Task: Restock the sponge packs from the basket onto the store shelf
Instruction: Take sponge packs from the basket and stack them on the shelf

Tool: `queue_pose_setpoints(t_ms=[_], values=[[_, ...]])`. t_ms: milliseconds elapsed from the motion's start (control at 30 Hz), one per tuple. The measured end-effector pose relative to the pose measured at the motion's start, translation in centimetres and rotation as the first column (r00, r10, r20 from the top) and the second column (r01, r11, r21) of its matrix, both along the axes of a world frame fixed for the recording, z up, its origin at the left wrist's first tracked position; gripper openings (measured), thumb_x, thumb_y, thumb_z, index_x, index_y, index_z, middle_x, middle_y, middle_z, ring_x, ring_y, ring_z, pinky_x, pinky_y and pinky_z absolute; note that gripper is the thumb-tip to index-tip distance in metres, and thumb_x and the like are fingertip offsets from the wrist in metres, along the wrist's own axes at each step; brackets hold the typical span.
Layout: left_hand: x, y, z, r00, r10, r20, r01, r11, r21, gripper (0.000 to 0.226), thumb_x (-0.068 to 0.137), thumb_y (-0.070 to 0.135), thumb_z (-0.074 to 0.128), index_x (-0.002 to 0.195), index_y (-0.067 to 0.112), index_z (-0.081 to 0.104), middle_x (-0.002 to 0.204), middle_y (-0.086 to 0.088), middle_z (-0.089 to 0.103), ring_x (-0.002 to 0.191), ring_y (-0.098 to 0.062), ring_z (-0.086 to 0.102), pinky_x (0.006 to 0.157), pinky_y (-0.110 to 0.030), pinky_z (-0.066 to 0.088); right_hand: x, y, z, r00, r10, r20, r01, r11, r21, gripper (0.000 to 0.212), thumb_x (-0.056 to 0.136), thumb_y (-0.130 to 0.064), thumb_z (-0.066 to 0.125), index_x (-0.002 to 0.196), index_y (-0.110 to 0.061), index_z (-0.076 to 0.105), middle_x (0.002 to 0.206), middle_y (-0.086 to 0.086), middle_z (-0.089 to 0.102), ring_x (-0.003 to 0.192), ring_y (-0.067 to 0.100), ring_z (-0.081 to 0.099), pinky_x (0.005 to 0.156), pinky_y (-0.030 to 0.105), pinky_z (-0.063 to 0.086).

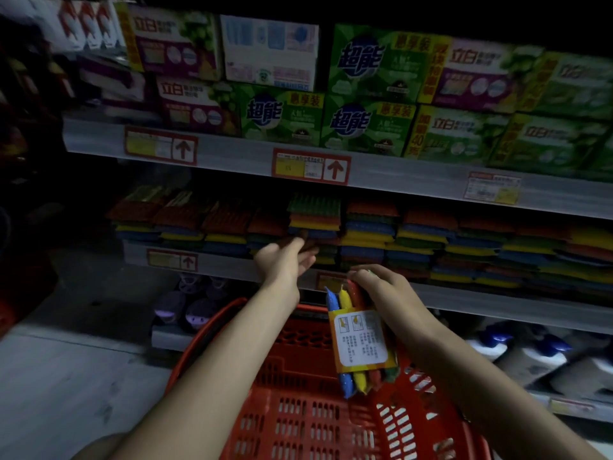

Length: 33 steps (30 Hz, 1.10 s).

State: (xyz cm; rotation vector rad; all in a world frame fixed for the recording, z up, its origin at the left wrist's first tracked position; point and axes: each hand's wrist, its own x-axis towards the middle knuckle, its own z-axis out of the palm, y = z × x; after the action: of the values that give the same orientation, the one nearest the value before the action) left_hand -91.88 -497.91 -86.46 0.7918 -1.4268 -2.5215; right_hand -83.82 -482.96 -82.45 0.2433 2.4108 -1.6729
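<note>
Fingers [361, 272] of right hand [381, 287] curled round sponge pack [360, 340] above red basket [298, 413], left hand [285, 260] straight-fingered at shelf stacks [365, 237], centre frame.

Perforated red plastic basket [298, 410], glossy film-wrapped sponge pack [360, 340], paper label

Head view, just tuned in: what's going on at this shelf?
A person is restocking sponges. The right hand grips a sponge pack by its top end, above the red basket. The left hand reaches, fingers extended, to the stacked packs on the shelf. The held pack is not yet shelved.
</note>
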Motion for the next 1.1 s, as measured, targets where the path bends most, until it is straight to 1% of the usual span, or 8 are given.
queue_pose_setpoints(t_ms=[100, 200, 300, 433, 567, 933, 1033, 1100], values=[[-0.2, 0.1, -0.1, 1.0, 0.005, 0.01, -0.005, 1.0, -0.013, 0.038, 0.096, -0.004, 0.064, 0.129, -0.002, 0.045, 0.119, -0.029, 0.064, 0.069, -0.025, 0.074, 0.054, -0.027, 0.059, 0.1, 0.2, 0.0, 1.0, 0.013, 0.018, -0.013, 1.0, 0.01, 0.025, 0.1, -0.038, 0.057, 0.119, -0.024, 0.067, 0.105, 0.003, 0.073, 0.095, 0.02, 0.072, 0.083, 0.034, 0.054], [-0.6, 0.2, -0.3, 1.0, -0.007, 0.025, 0.008, 0.998, -0.065, 0.041, 0.095, -0.002, 0.066, 0.131, -0.008, 0.047, 0.115, -0.028, 0.066, 0.063, -0.022, 0.074, 0.048, -0.025, 0.058, 0.1, 0.4, -0.2, 0.999, 0.027, 0.023, -0.028, 0.999, 0.037, 0.027, 0.098, -0.042, 0.059, 0.118, -0.026, 0.067, 0.107, 0.002, 0.072, 0.098, 0.02, 0.07, 0.091, 0.04, 0.056], [-0.8, 0.0, -0.3, 0.999, -0.023, 0.036, 0.03, 0.979, -0.2, 0.012, 0.098, 0.001, 0.062, 0.108, -0.003, 0.058, 0.102, -0.023, 0.07, 0.058, -0.018, 0.073, 0.045, -0.025, 0.054, 0.1, 0.6, -0.4, 0.999, 0.027, 0.027, -0.028, 0.999, 0.04, 0.028, 0.095, -0.045, 0.061, 0.117, -0.028, 0.068, 0.108, 0.001, 0.072, 0.099, 0.02, 0.071, 0.094, 0.044, 0.057], [-0.9, 0.0, 0.1, 0.999, -0.042, 0.023, 0.048, 0.918, -0.393, 0.035, 0.099, 0.006, 0.061, 0.13, -0.006, 0.051, 0.083, -0.01, 0.068, 0.057, -0.02, 0.074, 0.044, -0.028, 0.051, 0.0, 0.8, -0.3, 1.0, 0.018, 0.02, -0.019, 0.999, 0.043, 0.025, 0.095, -0.045, 0.061, 0.113, -0.029, 0.068, 0.105, 0.002, 0.073, 0.096, 0.021, 0.072, 0.092, 0.045, 0.057], [-0.8, 0.0, 0.4, 0.997, -0.079, 0.011, 0.074, 0.852, -0.518, 0.015, 0.099, 0.012, 0.063, 0.086, 0.008, 0.057, 0.062, -0.003, 0.067, 0.052, -0.02, 0.071, 0.041, -0.026, 0.049, 0.0, 1.0, -0.2, 1.0, 0.006, 0.024, -0.007, 0.999, 0.039, 0.026, 0.095, -0.045, 0.062, 0.114, -0.028, 0.067, 0.103, 0.004, 0.073, 0.094, 0.023, 0.073, 0.091, 0.046, 0.058], [-0.5, 0.2, 0.7, 0.996, -0.082, 0.032, 0.085, 0.795, -0.601, 0.028, 0.099, 0.018, 0.064, 0.075, 0.014, 0.05, 0.057, -0.001, 0.063, 0.061, -0.032, 0.074, 0.046, -0.029, 0.051, -0.1, 1.1, -0.7, 1.0, 0.011, 0.028, -0.012, 1.0, 0.02, 0.037, 0.089, -0.053, 0.063, 0.117, -0.029, 0.066, 0.103, 0.004, 0.074, 0.092, 0.023, 0.074, 0.088, 0.045, 0.058], [-0.2, 0.4, 1.0, 0.994, -0.098, 0.044, 0.104, 0.784, -0.612, 0.016, 0.098, 0.017, 0.062, 0.098, 0.006, 0.051, 0.058, -0.001, 0.061, 0.071, -0.038, 0.075, 0.06, -0.039, 0.058, -0.2, 1.2, -0.6, 1.0, 0.017, 0.007, -0.017, 1.0, 0.022, 0.041, 0.087, -0.057, 0.063, 0.115, -0.028, 0.067, 0.1, 0.004, 0.075, 0.091, 0.023, 0.074, 0.089, 0.046, 0.058], [-0.1, 0.4, 1.1, 0.994, -0.095, 0.062, 0.113, 0.779, -0.617, 0.038, 0.098, 0.018, 0.063, 0.131, 0.005, 0.05, 0.059, 0.0, 0.059, 0.073, -0.039, 0.075, 0.065, -0.041, 0.06, -0.2, 1.2, -0.6, 1.0, 0.008, 0.001, -0.008, 1.0, 0.016, 0.044, 0.086, -0.061, 0.064, 0.114, -0.028, 0.068, 0.099, 0.003, 0.075, 0.091, 0.023, 0.074, 0.091, 0.047, 0.059]])
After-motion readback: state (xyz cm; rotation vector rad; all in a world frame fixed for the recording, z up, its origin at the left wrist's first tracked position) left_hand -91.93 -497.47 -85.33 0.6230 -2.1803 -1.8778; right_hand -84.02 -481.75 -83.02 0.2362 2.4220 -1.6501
